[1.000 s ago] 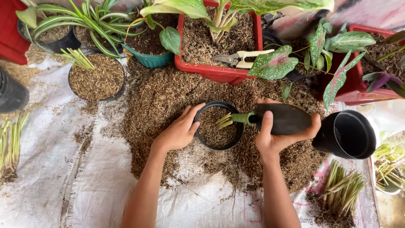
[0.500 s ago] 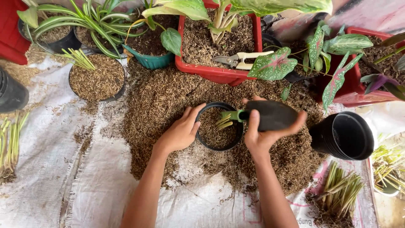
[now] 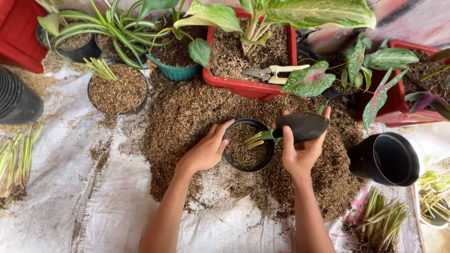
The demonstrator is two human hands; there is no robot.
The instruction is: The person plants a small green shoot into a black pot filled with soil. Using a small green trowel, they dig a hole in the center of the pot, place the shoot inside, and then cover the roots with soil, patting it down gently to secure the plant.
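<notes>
A small black pot (image 3: 248, 123) filled with brown husk sits in the middle of a wide husk pile (image 3: 187, 112). My left hand (image 3: 206, 150) cups the pot's left rim. My right hand (image 3: 300, 157) is closed around a dark garden hand tool (image 3: 302, 125) just right of the pot. The tool's green neck and pale yellow tip reach left over the husk inside the pot.
A red planter (image 3: 243, 86) with pruning shears (image 3: 269, 72) stands behind the pile. Stacked black pots (image 3: 389, 159) lie at right, above a bundle of cuttings (image 3: 382, 220). A husk-filled pot with a sprout (image 3: 117, 91) and a teal pot (image 3: 176, 72) stand at back left, all on a white woven sheet (image 3: 117, 211).
My right hand and the tool have shifted a little to the left, closer to the pot. My left hand has stayed on the rim.
</notes>
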